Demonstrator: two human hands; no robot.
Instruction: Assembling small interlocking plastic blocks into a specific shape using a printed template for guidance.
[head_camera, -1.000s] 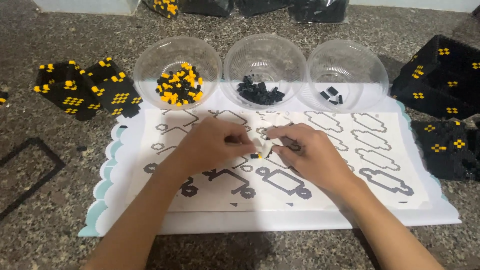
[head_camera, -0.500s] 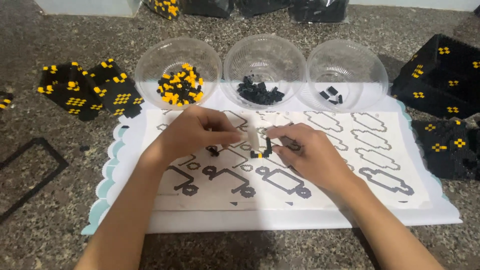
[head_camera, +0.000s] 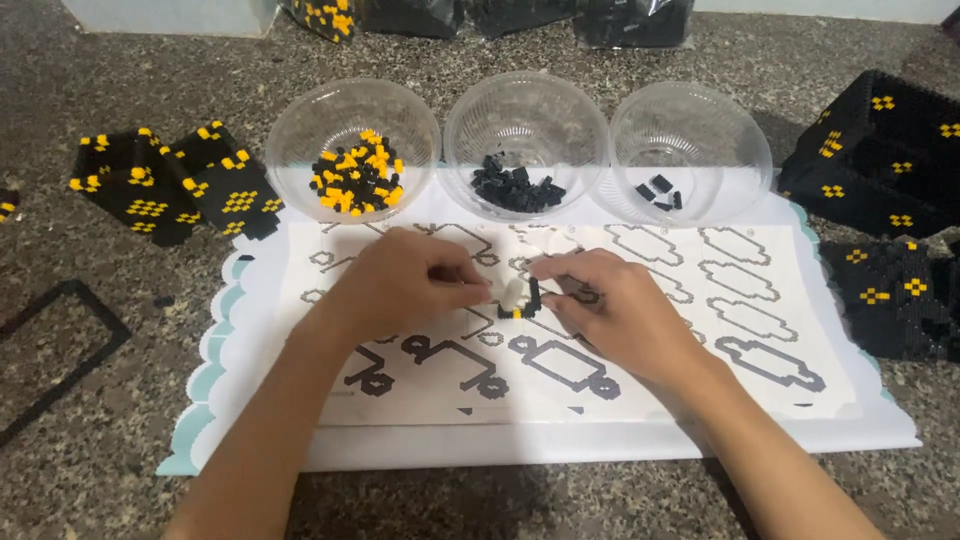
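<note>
On stone counter (head_camera: 120, 440), white printed pattern sheet (head_camera: 800, 300) near front edge. Three clear bowls (head_camera: 352, 150) along sheet's far edge: yellow-and-black, black, few black pieces. Mid-sheet, small black-and-yellow brick piece (head_camera: 528, 298), pinched by right hand (head_camera: 610, 310). Left hand (head_camera: 405, 285) fingers narrow, touching white bit (head_camera: 510, 293).

A white rectangular pattern sheet (head_camera: 760, 330) printed with black outline shapes lay on the mat. Dark plastic bags (head_camera: 520, 15), one showing yellow pieces, sat along the far edge.
</note>
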